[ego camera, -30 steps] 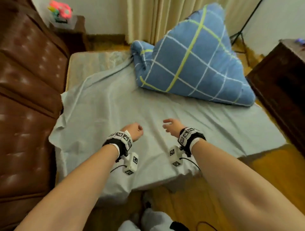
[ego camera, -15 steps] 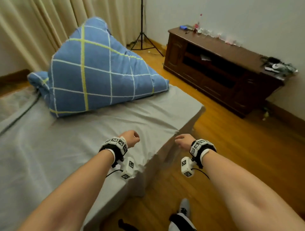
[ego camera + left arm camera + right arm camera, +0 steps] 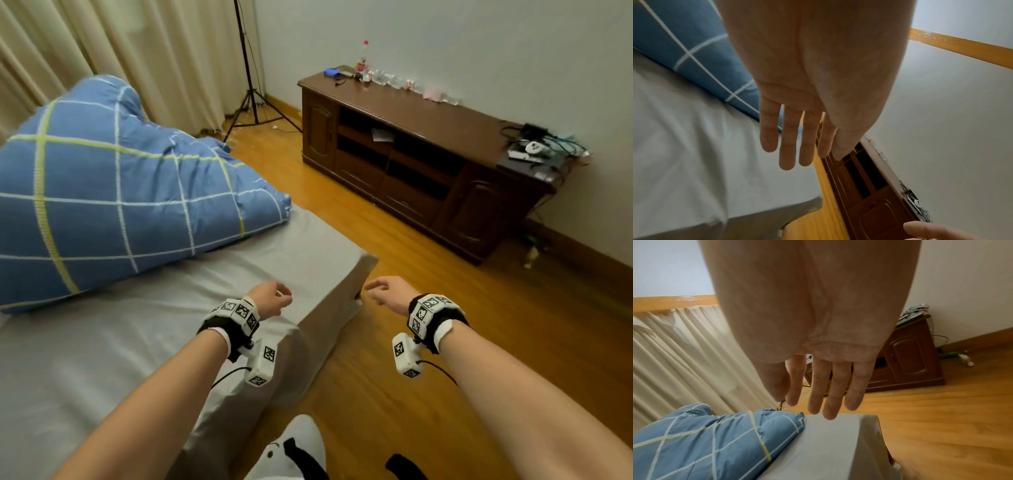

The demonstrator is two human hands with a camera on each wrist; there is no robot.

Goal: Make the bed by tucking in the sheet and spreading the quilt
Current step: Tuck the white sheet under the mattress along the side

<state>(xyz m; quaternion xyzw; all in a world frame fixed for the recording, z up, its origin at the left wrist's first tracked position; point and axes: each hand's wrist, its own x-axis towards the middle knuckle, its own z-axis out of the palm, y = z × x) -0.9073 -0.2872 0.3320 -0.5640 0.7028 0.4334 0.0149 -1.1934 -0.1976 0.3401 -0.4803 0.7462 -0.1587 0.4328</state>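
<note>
Quilt point(image 3: 113, 205) sits bunched up on the far left part of the bed, not spread yet. Gray sheet point(image 3: 144, 325) lies mostly flat and hangs over the near corner; I think tucking is still left. Left hand point(image 3: 270, 298) and right hand point(image 3: 387, 293) float loose and hold nothing. Wood floor point(image 3: 428, 325) and brown cabinet point(image 3: 424, 164) are on the right.

Bunched quilt point(image 3: 113, 202) on grey sheet point(image 3: 102, 342)

Dim, warm indoor light with soft shadows. Wide-angle bending warps the edges; wrist views are soft, the palms close and blurred.
</note>
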